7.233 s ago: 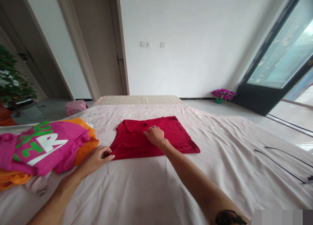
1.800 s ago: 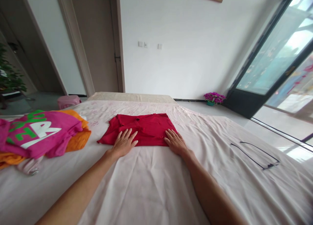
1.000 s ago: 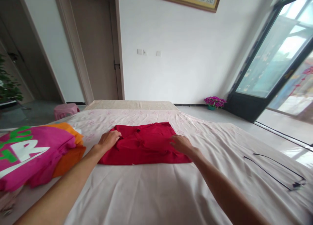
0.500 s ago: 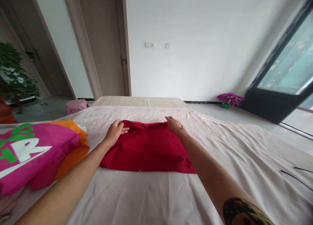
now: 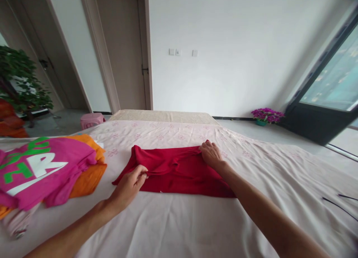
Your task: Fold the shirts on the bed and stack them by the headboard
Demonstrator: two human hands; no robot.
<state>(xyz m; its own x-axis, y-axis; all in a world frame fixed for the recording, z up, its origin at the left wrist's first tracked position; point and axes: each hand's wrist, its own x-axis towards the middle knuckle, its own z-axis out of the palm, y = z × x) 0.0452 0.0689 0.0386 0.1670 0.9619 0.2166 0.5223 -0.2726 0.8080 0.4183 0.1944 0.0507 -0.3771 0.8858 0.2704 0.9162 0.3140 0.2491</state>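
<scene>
A red shirt (image 5: 173, 179) lies folded into a wide, flat shape on the pale bedsheet in front of me. My left hand (image 5: 131, 183) pinches a layer of it between thumb and fingers near its left side, drawing the cloth into a ridge. At the far right corner, my right hand (image 5: 212, 153) has its fingers curled over the shirt's edge; a bit of red cloth pokes up behind them. Its fingertips are partly hidden. Small wrinkles run across the middle of the shirt, and its near edge lies almost straight.
A heap of clothes, with a magenta printed shirt (image 5: 64, 161) over an orange garment (image 5: 89, 179), lies to the left. Thin dark glasses temples (image 5: 339, 207) show at the right. Beyond the bed stand a pink stool (image 5: 92, 120) and a pot of purple flowers (image 5: 267, 115).
Both hands went from resting flat on the shirt to gripping its cloth. Its far edge was folded over toward me; my left hand has since come nearer, while the right stays at the far corner.
</scene>
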